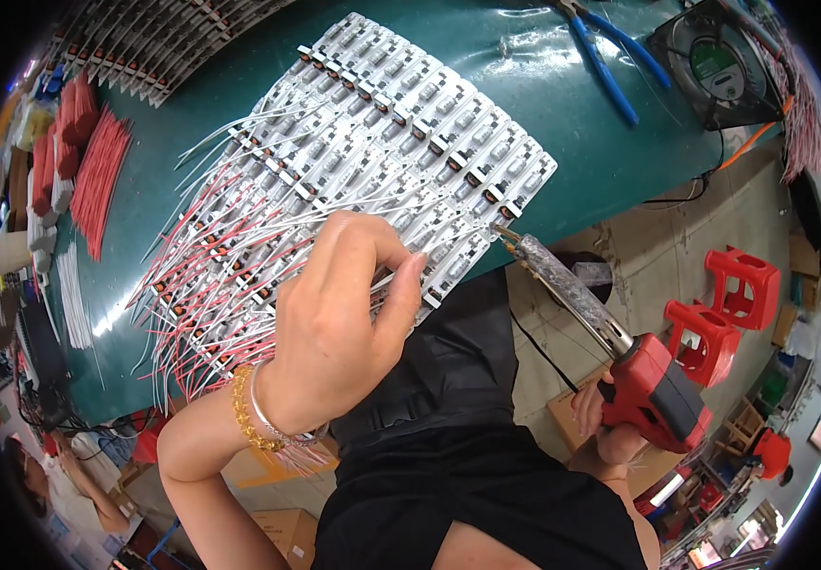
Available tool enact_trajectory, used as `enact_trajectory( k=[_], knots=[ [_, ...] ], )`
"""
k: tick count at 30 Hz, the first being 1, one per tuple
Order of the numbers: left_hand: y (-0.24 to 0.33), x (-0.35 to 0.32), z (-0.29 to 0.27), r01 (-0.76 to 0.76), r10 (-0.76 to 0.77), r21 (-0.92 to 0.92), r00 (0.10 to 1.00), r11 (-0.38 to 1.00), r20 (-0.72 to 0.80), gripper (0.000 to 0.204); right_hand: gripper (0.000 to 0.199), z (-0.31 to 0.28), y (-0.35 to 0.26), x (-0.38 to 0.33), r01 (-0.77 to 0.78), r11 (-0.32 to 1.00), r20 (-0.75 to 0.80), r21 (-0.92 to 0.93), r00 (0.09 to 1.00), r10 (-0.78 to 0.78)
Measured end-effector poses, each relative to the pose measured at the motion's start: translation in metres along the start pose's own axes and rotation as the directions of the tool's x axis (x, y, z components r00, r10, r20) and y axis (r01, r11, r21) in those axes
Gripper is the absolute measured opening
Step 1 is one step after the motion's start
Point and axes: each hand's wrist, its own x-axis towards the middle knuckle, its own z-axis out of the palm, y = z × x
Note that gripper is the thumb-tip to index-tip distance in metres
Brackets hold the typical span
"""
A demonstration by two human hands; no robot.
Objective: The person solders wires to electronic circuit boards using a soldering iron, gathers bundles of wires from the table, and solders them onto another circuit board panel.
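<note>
My left hand (pixel 334 318) is closed in a pinch over a block of small circuit boards (pixel 467 123) laid in rows. What its fingertips hold, if anything, is hidden. Red and white wires (pixel 206 275) fan out leftward from many of the boards, some passing under this hand. My right hand (pixel 605 418) grips the handle of a red and black soldering gun (pixel 658 394). The gun's metal tip points up and left and reaches the right edge of the boards; whether it touches one, I cannot tell.
On the green table (pixel 563 180) lie blue-handled pliers (pixel 610 71), a black fan (pixel 715 66), red wire bundles (pixel 102 180) and white wires (pixel 73 294). More boards (pixel 135 43) stand far left. Red stools (pixel 705 337) are on the floor at right. Another person (pixel 78 484) sits at lower left.
</note>
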Motion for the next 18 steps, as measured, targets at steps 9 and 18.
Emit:
enact_trajectory(
  k=[9, 18],
  knots=[
    [-0.001, 0.001, 0.001, -0.014, 0.014, -0.006, 1.000, 1.000, -0.002, 0.017, 0.068, -0.027, 0.024, -0.008, 0.097, 0.945, -0.059, -0.313, 0.991, -0.121],
    [-0.002, 0.000, 0.003, -0.022, 0.022, 0.003, 1.000, 1.000, 0.005, 0.016, 0.022, -0.035, 0.028, -0.014, 0.247, 0.711, 0.011, -0.658, 0.948, -0.319]
  ],
)
